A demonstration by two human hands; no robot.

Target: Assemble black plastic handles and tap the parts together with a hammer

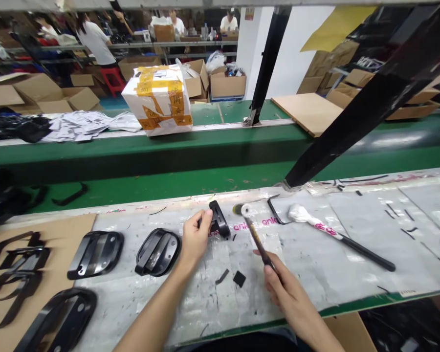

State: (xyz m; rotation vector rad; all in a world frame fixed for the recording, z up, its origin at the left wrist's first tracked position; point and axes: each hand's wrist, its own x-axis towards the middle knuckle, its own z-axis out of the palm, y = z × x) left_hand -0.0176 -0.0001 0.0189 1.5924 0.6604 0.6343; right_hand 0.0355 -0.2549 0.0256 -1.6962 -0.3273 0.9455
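My left hand [196, 234] pinches a small black plastic part [220, 222] with a slot in it, near the bench's far edge. In my right hand [280, 278] is a hammer [254, 234], gripped by its dark handle. Its head, pale at one end and yellowish at the other, is just right of the black part and apart from it. Left of my left hand lies a rounded black plastic frame [158, 252], with a similar frame [96, 254] beyond it. A small black square piece [239, 279] and a thin strip [222, 276] lie between my forearms.
A second hammer [352, 244] with a white-wrapped head lies at right, near a bent black strip [276, 210]. More black frames [22, 269] rest on cardboard at left. A slanted black post [352, 117] rises behind the bench. A taped white box [159, 100] stands beyond the green conveyor [161, 178].
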